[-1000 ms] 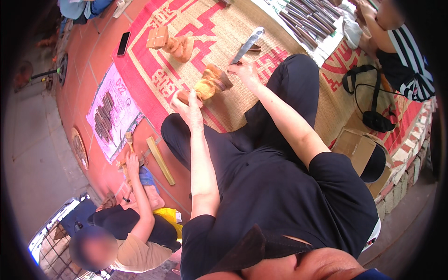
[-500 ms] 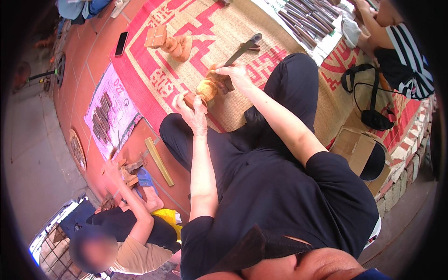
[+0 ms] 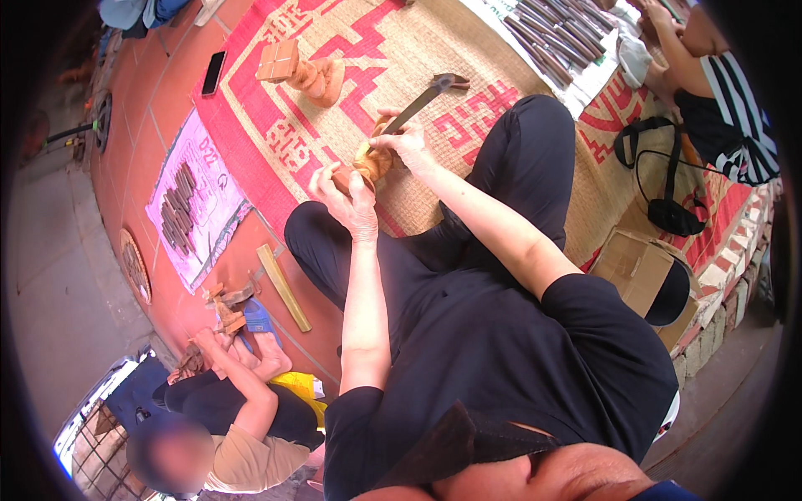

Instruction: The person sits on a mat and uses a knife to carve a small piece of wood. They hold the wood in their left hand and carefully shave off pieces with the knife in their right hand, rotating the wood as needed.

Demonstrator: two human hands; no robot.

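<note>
My left hand (image 3: 344, 199) is closed round one end of a small carved wooden piece (image 3: 374, 162), a yellowish-orange carving held just above the mat in front of my legs. My right hand (image 3: 404, 142) grips a long, dark, flat hand tool (image 3: 422, 100). Its near end meets the carving, while its far end, dark and hooked, points away to the upper right. Fingers of both hands hide parts of the carving. A second wooden carving (image 3: 319, 82), with a squared block (image 3: 279, 62) at one end, lies farther off on the mat.
Under the work spreads a red and straw-coloured woven mat (image 3: 401, 50). Several chisels (image 3: 551, 37) lie at the upper right; more rest on a pink sheet (image 3: 196, 200) at left. A phone (image 3: 214, 73), a wooden strip (image 3: 284, 288), a cardboard box (image 3: 631, 259) and two people sit around me.
My right hand has shifted slightly left, and the tool has turned so its hooked end shows. The person at lower left has drawn a hand back from the pink sheet toward the feet.
</note>
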